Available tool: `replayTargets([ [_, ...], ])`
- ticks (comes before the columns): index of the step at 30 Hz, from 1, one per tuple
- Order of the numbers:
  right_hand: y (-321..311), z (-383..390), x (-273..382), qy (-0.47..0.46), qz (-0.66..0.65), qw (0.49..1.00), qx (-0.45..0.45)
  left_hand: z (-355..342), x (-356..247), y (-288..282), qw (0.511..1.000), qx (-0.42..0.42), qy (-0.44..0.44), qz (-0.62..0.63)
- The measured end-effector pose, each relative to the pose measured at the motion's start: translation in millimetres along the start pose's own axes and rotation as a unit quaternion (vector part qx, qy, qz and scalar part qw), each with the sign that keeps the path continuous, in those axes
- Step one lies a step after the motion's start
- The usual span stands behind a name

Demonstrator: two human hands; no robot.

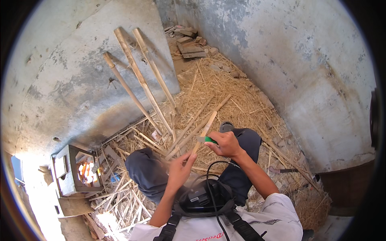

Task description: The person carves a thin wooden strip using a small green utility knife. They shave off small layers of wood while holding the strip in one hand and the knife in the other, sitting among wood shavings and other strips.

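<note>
In front of my body, my left hand grips the near end of a flat, pale bamboo strip that slants away and to the right. My right hand is wrapped round a knife with a green handle. The knife's short grey blade points left and lies across the strip, just beyond my left fingers. Whether the edge cuts into the strip, I cannot tell. Both hands are above the ground, between my dark-trousered knees.
Several bamboo poles lean on the left wall. Straw and loose strips cover the floor. A box-like frame with something orange inside stands at left. Bricks lie in the far corner. A dark cable hangs before my chest.
</note>
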State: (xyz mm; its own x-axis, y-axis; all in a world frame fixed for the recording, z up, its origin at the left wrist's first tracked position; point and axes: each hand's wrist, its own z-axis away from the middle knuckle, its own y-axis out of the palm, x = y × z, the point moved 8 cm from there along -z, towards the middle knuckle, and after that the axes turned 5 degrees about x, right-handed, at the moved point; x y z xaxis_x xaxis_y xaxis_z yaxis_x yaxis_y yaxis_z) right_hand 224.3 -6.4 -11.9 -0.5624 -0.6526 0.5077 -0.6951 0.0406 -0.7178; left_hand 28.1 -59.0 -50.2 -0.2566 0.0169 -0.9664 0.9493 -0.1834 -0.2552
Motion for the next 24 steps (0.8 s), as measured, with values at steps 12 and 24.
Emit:
replayTargets([
  [12,1,-3,3,-0.003,0.026,0.999,-0.02,-20,-35,1,0.999,0.004,-0.018,-0.043],
  [24,-8,-4,0,0.015,0.059,0.996,-0.06,-9,-34,-7,0.998,0.005,-0.027,-0.053],
])
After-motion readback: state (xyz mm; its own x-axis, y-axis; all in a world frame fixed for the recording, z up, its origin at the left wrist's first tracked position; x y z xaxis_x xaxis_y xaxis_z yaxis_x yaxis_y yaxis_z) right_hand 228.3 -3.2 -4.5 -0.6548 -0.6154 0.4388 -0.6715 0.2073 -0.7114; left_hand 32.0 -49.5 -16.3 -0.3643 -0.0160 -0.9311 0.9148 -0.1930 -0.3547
